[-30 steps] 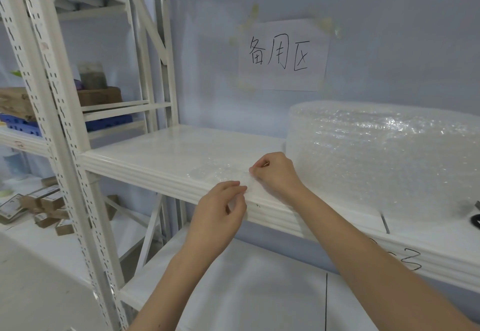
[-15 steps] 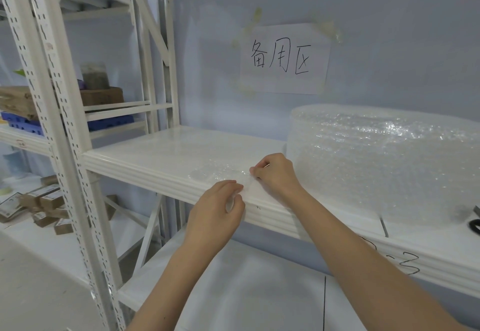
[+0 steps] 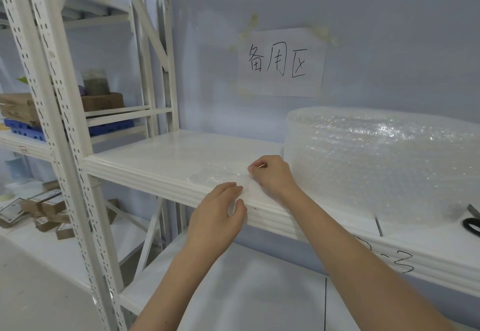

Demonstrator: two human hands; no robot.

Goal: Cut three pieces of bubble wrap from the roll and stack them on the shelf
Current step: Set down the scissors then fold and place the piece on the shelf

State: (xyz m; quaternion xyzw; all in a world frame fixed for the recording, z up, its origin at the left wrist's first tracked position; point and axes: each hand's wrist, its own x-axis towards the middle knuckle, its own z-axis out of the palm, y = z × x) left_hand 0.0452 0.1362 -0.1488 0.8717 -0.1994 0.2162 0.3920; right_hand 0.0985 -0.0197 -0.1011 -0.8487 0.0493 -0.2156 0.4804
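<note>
- I see the bubble wrap piece (image 3: 220, 176) lying flat on the white shelf (image 3: 155, 156), close to the front edge, left of the big bubble wrap roll (image 3: 376, 159).
- My view has both hands at the right end of that piece, near the shelf's front lip.
- The left hand (image 3: 218, 216) comes up from below the shelf edge; its fingers curl over the lip onto the near right corner of the piece, thumb tucked just under. I read it as pinching that corner, though the clear film makes the contact hard to judge.
- The right hand (image 3: 272, 177) rests on the shelf surface, fingers bent, fingertips pinching the far right edge of the piece.
- The piece stretches leftward from both hands; most of it lies free, left of the fingers.
- I cannot tell how many layers lie in it; the film is too clear.
- The roll stands on the same shelf, just behind and right of the right hand, apparently not touching it.
- Scissors (image 3: 471, 222) lie at the far right of the shelf, well apart from both hands.
- A paper sign (image 3: 281, 63) with 3 handwritten characters is taped to the wall above.
- Cardboard boxes (image 3: 102, 102) sit on the neighbouring rack at left.
</note>
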